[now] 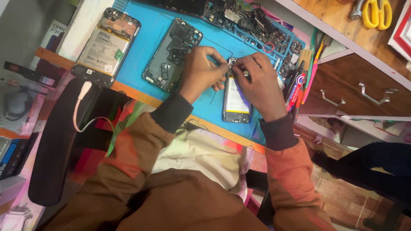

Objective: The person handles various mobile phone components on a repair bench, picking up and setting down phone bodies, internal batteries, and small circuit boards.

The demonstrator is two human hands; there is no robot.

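- An opened phone (236, 100) was laid face down on a blue mat (137, 64), near the mat's front edge, with its battery exposed.
- The left hand (200, 70) was held over the phone's upper end; its fingers (219, 64) were pinched together on a small part at the top of the phone. The part was too small to be identified.
- The right hand (257, 83) was placed across the phone's upper right side, with its fingers (242, 70) curled tight and pressed against the same spot. Whether a tool was gripped could not be told.
- Both hands were brought close enough for the fingertips almost to touch above the phone's camera area.
- A bare back frame (173, 53) was laid on the mat just left of the left hand, tilted.
- A second opened phone (106, 45) with a white battery was set further left, overhanging the mat's left edge.
- A pale cable (81, 107) was plugged into that phone's lower end and hung down off the table (51, 55).
- Loose small parts (257, 25) were gathered in the mat's trays along its far edge.
- Pens and tools (299, 85) were stood at the mat's right edge, just beside the right hand.
- Yellow scissors (376, 13) were laid on a wooden shelf (334, 21) at the upper right.
- Drawers with metal handles (376, 96) were seen below the shelf.
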